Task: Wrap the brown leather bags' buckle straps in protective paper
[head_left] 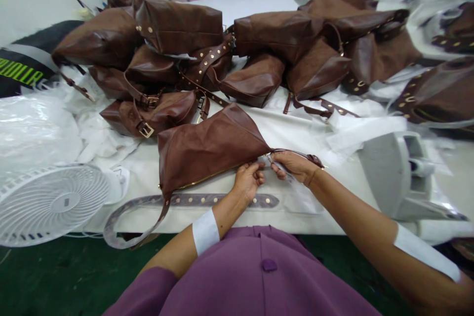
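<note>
At the desk's (296, 133) near edge lies a brown bag (207, 150), its studded strap (192, 201) looping over that edge. The left hand (249, 180) pinches the bag's right corner with curled fingers; the right hand (292, 165), just beside it, grips a thin strap end there. A white fan (52, 205) stands at the near left. More bags (177, 27) are piled toward the far edge.

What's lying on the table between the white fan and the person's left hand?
In the head view, between the white fan and the left hand lies the brown bag, with its studded strap stretched along the table edge.
</note>
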`<state>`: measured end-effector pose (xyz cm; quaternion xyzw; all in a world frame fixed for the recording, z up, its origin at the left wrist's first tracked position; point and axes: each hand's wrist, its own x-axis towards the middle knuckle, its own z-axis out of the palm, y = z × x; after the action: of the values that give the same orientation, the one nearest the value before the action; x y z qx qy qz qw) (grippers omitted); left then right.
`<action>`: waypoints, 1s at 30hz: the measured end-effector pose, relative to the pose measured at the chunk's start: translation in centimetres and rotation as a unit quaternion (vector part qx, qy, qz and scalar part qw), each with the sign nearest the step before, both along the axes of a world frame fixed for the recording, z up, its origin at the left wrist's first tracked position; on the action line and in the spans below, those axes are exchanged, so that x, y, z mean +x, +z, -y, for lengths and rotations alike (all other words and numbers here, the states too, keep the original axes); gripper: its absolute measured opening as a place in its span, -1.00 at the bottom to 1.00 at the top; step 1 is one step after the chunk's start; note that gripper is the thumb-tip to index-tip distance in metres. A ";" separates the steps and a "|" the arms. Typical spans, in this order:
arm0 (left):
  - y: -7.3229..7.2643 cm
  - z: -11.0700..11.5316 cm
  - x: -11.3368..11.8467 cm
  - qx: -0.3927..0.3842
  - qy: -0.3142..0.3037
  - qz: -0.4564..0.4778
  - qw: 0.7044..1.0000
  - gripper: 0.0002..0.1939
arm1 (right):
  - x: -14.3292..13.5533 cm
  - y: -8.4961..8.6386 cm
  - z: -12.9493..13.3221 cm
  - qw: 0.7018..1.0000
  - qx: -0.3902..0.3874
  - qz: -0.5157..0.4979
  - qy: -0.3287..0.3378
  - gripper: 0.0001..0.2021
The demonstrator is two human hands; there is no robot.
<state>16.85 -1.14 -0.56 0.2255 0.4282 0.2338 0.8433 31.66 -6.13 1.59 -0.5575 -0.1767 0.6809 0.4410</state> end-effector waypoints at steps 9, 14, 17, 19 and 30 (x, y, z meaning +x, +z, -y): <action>0.1 0.4 1.7 0.022 -0.023 0.017 0.999 -0.78 | -0.3 -1.2 0.4 0.999 0.030 -0.038 -0.010 -0.88; 0.1 0.6 1.9 0.040 -0.019 -0.014 0.999 -0.77 | -0.3 -1.5 0.6 0.999 0.036 -0.035 -0.021 -0.87; -0.1 0.8 1.8 0.075 -0.010 -0.041 0.996 -0.75 | -0.2 -1.6 0.7 0.998 0.030 -0.042 -0.027 -0.90; -0.2 1.0 1.5 0.098 -0.006 -0.069 0.993 -0.77 | 0.0 -1.6 0.7 0.998 0.024 -0.045 -0.034 -0.91; 2.0 0.2 -2.5 0.683 -0.171 -0.272 0.656 -0.86 | 0.1 -1.6 1.5 0.998 0.049 0.018 -0.041 -0.86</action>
<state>14.31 -1.30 1.44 0.8605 0.3125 0.2404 0.3226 31.81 -7.62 -0.03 -0.5540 -0.1948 0.6427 0.4921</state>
